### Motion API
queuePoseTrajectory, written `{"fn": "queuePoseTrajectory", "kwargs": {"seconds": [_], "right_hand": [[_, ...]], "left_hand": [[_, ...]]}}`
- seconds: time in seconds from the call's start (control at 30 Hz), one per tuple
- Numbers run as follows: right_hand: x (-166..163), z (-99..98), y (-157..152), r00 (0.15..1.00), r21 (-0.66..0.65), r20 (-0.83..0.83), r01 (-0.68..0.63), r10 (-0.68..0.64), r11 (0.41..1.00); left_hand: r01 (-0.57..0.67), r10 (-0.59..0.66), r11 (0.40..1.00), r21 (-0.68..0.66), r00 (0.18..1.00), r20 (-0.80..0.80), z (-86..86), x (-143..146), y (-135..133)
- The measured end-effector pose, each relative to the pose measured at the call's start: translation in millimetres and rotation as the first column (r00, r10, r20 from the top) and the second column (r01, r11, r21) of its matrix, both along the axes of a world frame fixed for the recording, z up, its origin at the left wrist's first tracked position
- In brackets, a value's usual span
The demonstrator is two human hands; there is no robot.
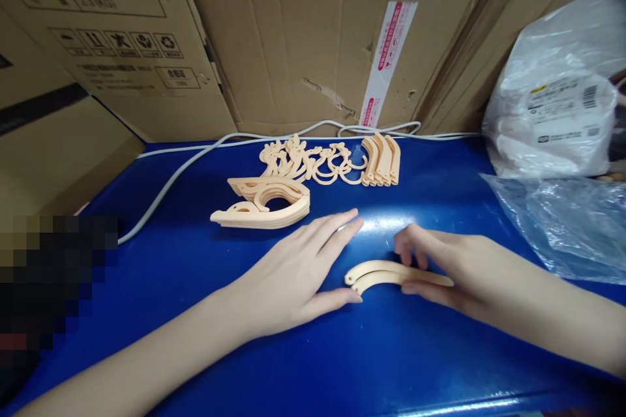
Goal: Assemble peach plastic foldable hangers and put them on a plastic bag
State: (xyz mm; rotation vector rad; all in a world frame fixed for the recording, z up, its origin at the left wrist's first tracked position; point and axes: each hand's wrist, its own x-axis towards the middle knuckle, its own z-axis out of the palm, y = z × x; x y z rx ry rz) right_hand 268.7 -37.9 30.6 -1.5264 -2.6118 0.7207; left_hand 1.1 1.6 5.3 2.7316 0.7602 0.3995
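Observation:
Two curved beige plastic arms (pixel 374 272), like folding-hanger parts, lie nested together on the blue table. My right hand (pixel 443 260) grips their right part, with the thumb in front and curled fingers behind. Stretched out flat, my left hand (pixel 303 267) holds nothing; its thumb tip is beside the arms' left ends. Beyond it sits a stack of folded hanger-like pieces (pixel 278 212). Farther back are loose beige hooks (pixel 325 172) and knobby small parts (pixel 286 156) in a heap. Beside the hooks, several more curved arms (pixel 384 159) are lined up in a row.
Cardboard boxes (pixel 293 45) wall off the back and left of the blue table (pixel 313 365). A white cable (pixel 169 192) runs along the back edge and down the left. Clear plastic bags (pixel 552 117) stand at the right, one sheet spreading onto the tabletop.

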Motion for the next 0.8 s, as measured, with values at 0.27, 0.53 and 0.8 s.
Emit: {"fn": "queuePoseTrajectory", "kwargs": {"seconds": [0.27,0.53,0.8], "right_hand": [[-31,-10.9,2,0.976,0.148,-0.178,-0.102,0.128,0.984],[-32,-5.8,8,0.965,0.335,-0.092,-0.201,0.245,0.92],[-24,4.8,75,0.949,0.694,0.299,-0.286,0.096,0.66]], "left_hand": [[0.0,-0.001,0.995,-0.097,1.0,-0.005,5.3,2,-2],[0.006,-0.01,0.992,-0.122,0.999,-0.036,5.9,2,-3],[-0.031,0.027,0.992,-0.123,0.999,-0.038,6.1,0,-4]]}}
